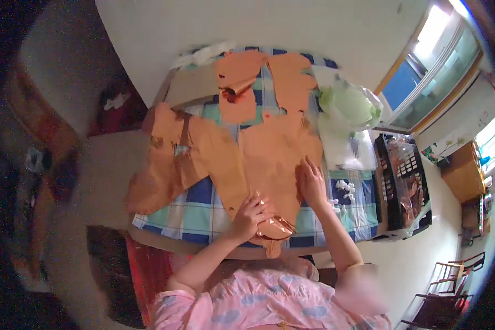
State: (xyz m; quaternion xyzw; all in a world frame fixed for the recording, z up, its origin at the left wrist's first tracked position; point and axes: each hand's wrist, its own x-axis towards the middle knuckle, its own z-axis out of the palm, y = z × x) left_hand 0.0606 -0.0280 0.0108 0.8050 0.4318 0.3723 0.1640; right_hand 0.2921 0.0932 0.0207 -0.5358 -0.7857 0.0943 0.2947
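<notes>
While the left hand (251,215) bends its fingers over a shiny crumpled fold at the near end of the orange foil sheet (272,159), I can't tell whether that grip pinches it! The right hand (312,184), grip apart, lies along the sheet's right edge. Beneath, a checked cloth (199,212) covers the counter; white scraps (345,188) sit just right, and a pale green bag (341,103) rests farther back.
</notes>
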